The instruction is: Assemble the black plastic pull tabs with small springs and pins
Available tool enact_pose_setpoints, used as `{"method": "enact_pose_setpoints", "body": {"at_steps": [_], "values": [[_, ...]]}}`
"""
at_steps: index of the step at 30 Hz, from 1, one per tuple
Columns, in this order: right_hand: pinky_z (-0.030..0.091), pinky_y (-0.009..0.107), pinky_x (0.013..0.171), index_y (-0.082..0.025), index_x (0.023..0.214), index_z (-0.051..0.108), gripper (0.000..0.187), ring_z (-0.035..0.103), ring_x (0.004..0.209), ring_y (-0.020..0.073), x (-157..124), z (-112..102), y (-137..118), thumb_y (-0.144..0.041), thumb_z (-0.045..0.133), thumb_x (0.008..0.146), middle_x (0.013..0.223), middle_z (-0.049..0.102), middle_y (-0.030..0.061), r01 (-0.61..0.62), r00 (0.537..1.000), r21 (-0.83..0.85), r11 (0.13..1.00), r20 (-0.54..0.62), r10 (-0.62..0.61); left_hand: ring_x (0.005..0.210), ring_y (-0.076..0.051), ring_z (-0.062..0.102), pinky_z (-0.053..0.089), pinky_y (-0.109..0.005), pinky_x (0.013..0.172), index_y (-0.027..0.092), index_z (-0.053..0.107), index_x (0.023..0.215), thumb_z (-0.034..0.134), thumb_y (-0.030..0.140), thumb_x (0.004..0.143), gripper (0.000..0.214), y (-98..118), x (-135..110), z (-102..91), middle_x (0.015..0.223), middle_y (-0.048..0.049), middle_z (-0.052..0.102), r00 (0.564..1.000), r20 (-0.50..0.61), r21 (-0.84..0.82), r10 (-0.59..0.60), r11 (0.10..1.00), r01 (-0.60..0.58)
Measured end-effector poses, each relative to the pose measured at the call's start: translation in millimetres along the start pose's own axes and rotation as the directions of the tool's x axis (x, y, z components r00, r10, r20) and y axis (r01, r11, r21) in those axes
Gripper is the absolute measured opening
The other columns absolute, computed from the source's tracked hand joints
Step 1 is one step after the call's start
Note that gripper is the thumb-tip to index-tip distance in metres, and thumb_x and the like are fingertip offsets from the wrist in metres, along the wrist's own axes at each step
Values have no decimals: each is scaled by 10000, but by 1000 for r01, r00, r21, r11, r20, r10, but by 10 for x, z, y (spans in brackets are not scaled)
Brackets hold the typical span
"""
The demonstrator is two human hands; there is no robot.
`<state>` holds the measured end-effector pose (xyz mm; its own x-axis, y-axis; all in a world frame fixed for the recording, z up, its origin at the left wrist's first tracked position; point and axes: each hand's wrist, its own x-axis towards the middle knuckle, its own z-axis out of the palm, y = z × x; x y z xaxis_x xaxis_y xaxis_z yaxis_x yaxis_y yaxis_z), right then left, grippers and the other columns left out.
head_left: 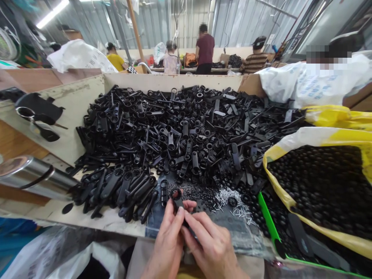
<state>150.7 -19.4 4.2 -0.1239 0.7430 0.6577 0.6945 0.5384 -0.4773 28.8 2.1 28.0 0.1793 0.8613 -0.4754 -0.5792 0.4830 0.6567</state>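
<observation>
Black plastic part (pixel 176 197) in hands (pixel 168 244); cardboard tray (pixel 174 82), corrugated-metal workshop (pixel 151 27).

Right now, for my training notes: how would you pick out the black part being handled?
Find the big bin heaped with black plastic parts. At its near edge, the left hand and right hand meet. The black ring-ended part between them is the one: held up, not lying in the heap.
</observation>
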Motion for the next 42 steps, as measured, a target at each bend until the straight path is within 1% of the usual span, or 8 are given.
{"method": "enact_pose_setpoints", "body": {"at_steps": [8, 12, 16, 20, 26, 33, 37, 42], "values": [[627, 248, 737, -185, 1216, 740, 226, 762, 883, 192, -4, -137, 21, -215, 615, 1030, 1026, 763, 88, -212, 977, 191, 958, 77, 200, 1096, -232, 685, 569, -276, 891, 214, 747, 1203, 884, 557, 750, 583, -59, 87, -154, 1152, -91, 759, 995, -63, 226, 73, 972, -57], [490, 220, 512, -214, 1123, 750, 222, 574, 563, 121, 159, -274, 102, -324, 729, 931, 777, 622, -23, -616, 787, 366, 698, 250, 564, 638, -122, 584, 461, -198, 537, 175, 713, 1234, 707, 638, 892, 575, -18, 64, -224, 754, -7, 676, 983, 182, 468, 17, 878, -102], [417, 227, 485, -188, 791, 660, 252, 512, 509, 91, 221, -244, 187, -409, 708, 902, 777, 530, -38, -716, 696, 509, 478, 463, 549, 559, -111, 537, 448, -210, 520, 172, 660, 1264, 572, 642, 973, 560, 18, 62, -239, 728, 3, 652, 934, 343, 640, -101, 753, -154], [402, 227, 546, -209, 680, 564, 304, 501, 616, 125, 139, -163, 156, -343, 686, 925, 739, 496, -34, -590, 805, 439, 678, 258, 534, 798, -193, 683, 546, -286, 722, 198, 685, 1129, 544, 481, 1017, 335, 42, 24, -276, 955, -72, 743, 923, 382, 742, 45, 580, -336], [450, 208, 558, -230, 736, 554, 281, 539, 633, 137, 303, 3, 97, -318, 608, 998, 737, 548, -29, -416, 909, 418, 807, 215, 357, 787, -218, 725, 527, -305, 733, 228, 713, 1022, 524, 281, 1005, 198, 233, -47, -404, 880, -59, 780, 760, 519, 778, 392, 151, -610], [511, 259, 640, -261, 1314, 650, 366, 662, 676, 163, 690, 215, 316, -268, 697, 951, 824, 697, -39, -342, 857, 147, 928, 455, 243, 1075, -361, 644, 396, -490, 937, 216, 779, 966, 644, 263, 946, 144, 1137, 170, -606, 1082, -131, 796, 411, 514, 855, 753, -490, -169], [536, 275, 676, -265, 1295, 664, 370, 743, 773, 183, 683, 314, 308, -194, 732, 939, 986, 740, -9, -64, 851, -37, 997, 520, 74, 1187, -381, 586, 346, -527, 974, 209, 788, 1006, 633, 257, 964, 168, 1360, 372, -775, 1250, -144, 752, 334, 530, 818, 780, -574, 43], [479, 242, 564, -226, 1049, 722, 201, 745, 745, 185, 677, 447, 218, -204, 829, 881, 918, 716, -4, 142, 837, -183, 973, 547, -20, 1237, -389, 560, 366, -543, 1034, 196, 766, 1133, 613, 289, 993, 227, 1296, 399, -827, 1307, -168, 711, 303, 519, 837, 799, -547, 7]]}}
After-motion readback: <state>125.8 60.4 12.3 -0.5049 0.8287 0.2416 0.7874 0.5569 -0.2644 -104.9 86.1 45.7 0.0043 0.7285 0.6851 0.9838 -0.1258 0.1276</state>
